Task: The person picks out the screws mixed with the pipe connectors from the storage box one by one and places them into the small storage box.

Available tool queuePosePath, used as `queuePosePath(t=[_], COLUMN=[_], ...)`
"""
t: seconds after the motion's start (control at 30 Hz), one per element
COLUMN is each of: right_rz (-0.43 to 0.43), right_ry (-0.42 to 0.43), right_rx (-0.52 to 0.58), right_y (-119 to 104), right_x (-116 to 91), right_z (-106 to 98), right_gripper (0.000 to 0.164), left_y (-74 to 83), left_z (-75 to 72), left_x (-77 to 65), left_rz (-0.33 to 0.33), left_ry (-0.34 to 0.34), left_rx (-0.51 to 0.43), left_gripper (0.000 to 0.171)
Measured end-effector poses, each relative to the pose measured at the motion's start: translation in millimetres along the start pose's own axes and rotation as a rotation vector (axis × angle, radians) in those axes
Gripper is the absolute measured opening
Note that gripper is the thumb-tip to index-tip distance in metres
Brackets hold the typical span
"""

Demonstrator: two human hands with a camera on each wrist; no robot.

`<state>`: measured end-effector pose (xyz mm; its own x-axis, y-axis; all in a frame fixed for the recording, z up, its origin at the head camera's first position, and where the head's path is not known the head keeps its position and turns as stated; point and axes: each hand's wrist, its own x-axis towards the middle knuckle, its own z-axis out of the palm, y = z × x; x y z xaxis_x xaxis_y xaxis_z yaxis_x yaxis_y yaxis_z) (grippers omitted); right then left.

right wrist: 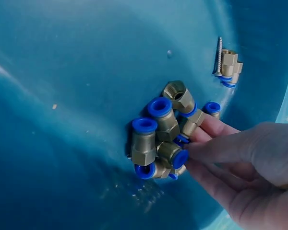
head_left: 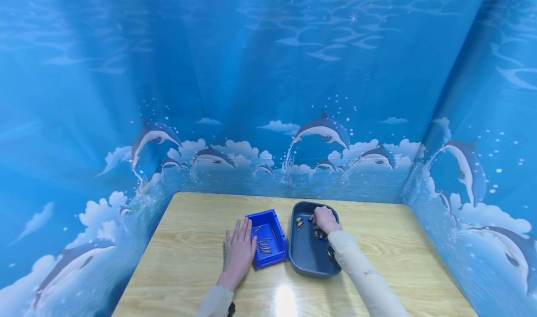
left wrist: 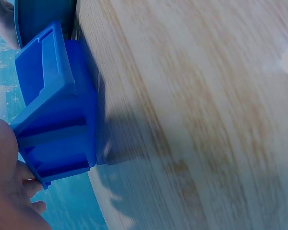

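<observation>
My right hand [head_left: 325, 220] reaches into the dark oval tray [head_left: 309, 269]. In the right wrist view, its thumb and forefinger pinch a brass push-in fitting [right wrist: 192, 122] with a blue collar at the edge of a heap. Other fittings [right wrist: 145, 143] lie bunched beside the fingertips. My left hand [head_left: 241, 251] lies along the left side of a blue plastic bin [head_left: 270, 262], fingers straight and touching its wall. Several screws [head_left: 265, 247] lie inside that bin.
In the right wrist view, one screw [right wrist: 219, 57] lies against a pair of fittings [right wrist: 230, 67] near the tray wall. Bin and tray stand side by side on a wooden table [head_left: 184, 261]. A blue curtain with dolphins [head_left: 251, 98] hangs behind and at the sides.
</observation>
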<state>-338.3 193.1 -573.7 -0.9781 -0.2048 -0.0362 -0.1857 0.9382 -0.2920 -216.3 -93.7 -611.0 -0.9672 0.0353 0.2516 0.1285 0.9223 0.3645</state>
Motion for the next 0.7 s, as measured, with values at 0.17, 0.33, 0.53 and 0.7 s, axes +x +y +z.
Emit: queuePosePath(t=[0.17,0.33,0.53,0.7], right_rz=[0.012,0.005,-0.014,-0.019], right_ry=[-0.047,-0.053,-0.051,-0.028], right_rx=[0.034,0.037,0.026,0.031], right_y=[2.1,4.5,3.8,3.5], right_x=[0.4,2.4,2.2,0.7], right_z=[1.2,5.8,10.0,6.4], right_gripper=[0.049,0.036,0.045,0.035], left_y=[0.6,1.2,1.1,0.2], left_z=[-0.1,-1.1,-1.2,-1.6], left_x=[-0.5,-1.0,-1.2,-0.5], left_rz=[0.001,0.000,-0.001,-0.010], left_ry=[-0.005,0.001,-0.002,-0.021], left_rx=[-0.003,-0.002,0.007,0.021], left_gripper=[0.060,0.060,0.060,0.061])
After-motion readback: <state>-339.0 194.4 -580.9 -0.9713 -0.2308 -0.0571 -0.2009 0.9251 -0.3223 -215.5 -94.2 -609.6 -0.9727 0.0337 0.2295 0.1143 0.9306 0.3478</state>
